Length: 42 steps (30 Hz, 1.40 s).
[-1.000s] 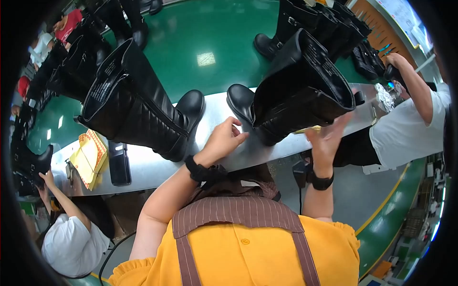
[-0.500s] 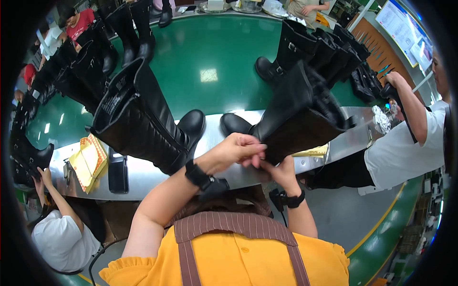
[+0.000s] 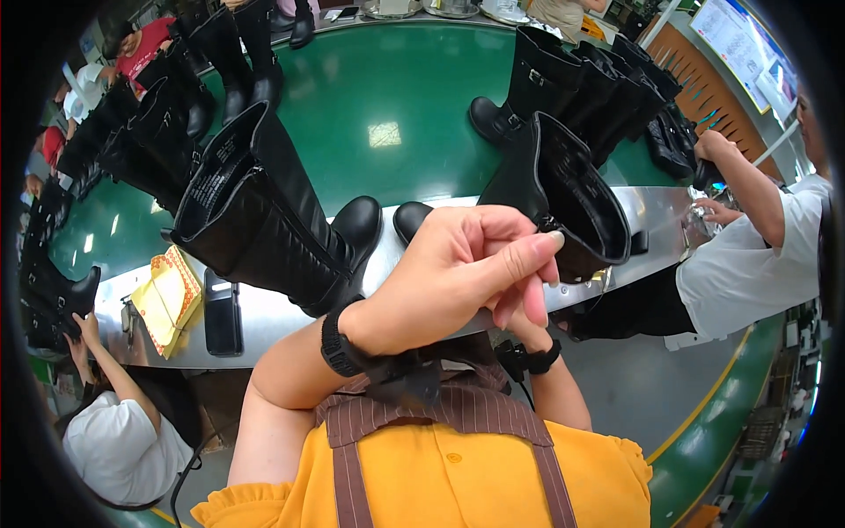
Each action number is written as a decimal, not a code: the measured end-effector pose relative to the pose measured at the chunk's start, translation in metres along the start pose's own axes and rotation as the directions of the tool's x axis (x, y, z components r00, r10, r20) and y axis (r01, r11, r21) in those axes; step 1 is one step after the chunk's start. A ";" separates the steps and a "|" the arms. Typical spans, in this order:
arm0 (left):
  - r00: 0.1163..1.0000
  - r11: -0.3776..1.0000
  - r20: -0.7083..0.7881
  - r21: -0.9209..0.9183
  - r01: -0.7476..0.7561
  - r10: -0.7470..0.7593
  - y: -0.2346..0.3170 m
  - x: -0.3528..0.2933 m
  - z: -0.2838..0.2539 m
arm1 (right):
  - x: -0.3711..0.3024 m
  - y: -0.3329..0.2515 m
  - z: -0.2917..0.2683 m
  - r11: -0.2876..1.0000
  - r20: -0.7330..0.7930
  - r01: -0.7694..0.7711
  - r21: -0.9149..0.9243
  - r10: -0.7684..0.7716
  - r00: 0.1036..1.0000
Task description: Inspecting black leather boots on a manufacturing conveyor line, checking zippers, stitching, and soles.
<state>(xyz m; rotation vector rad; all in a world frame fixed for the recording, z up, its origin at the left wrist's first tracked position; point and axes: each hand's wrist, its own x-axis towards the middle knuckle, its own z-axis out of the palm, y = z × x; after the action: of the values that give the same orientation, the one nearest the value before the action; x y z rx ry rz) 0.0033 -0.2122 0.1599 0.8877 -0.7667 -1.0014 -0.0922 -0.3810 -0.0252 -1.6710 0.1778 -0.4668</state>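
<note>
Black boot [image 3: 516, 183] | left grip [image 3: 458, 280] pinched on top-edge zip [image 3: 547, 222] | right grip [image 3: 531, 333] mostly hidden, can't tell | open green tabletop [image 3: 414, 106] beyond

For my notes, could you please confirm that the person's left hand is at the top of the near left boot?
Not quite: the head view shows the left hand at the top of the near right boot, not the near left boot.

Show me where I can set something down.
Broadest: the green tabletop, between the left boot row and right boot row. Smaller: the metal ledge, between the black rectangular object and the near left boot. Crowded: around the near right boot, where the left hand and partly hidden right hand are.
</note>
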 end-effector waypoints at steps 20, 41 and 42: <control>0.642 0.737 -0.739 0.547 0.398 0.202 -0.102 -0.142 -0.148 | 0.019 -0.017 0.027 0.961 0.246 -0.100 -0.256 0.165 0.955; 0.838 0.894 -0.545 -0.356 -0.273 0.039 -0.095 -0.111 -0.097 | -0.010 -0.024 0.064 0.637 0.274 -0.341 0.691 0.205 0.940; 0.846 0.910 -0.533 -0.343 -0.234 0.016 -0.096 -0.111 -0.100 | -0.010 -0.022 0.062 0.638 0.312 -0.360 0.680 0.192 0.930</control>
<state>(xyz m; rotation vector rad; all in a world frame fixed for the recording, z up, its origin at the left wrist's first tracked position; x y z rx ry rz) 0.0148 -0.1084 0.0155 0.6905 -0.1413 -0.7073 -0.0797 -0.3176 -0.0108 -0.8541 0.0691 -0.0796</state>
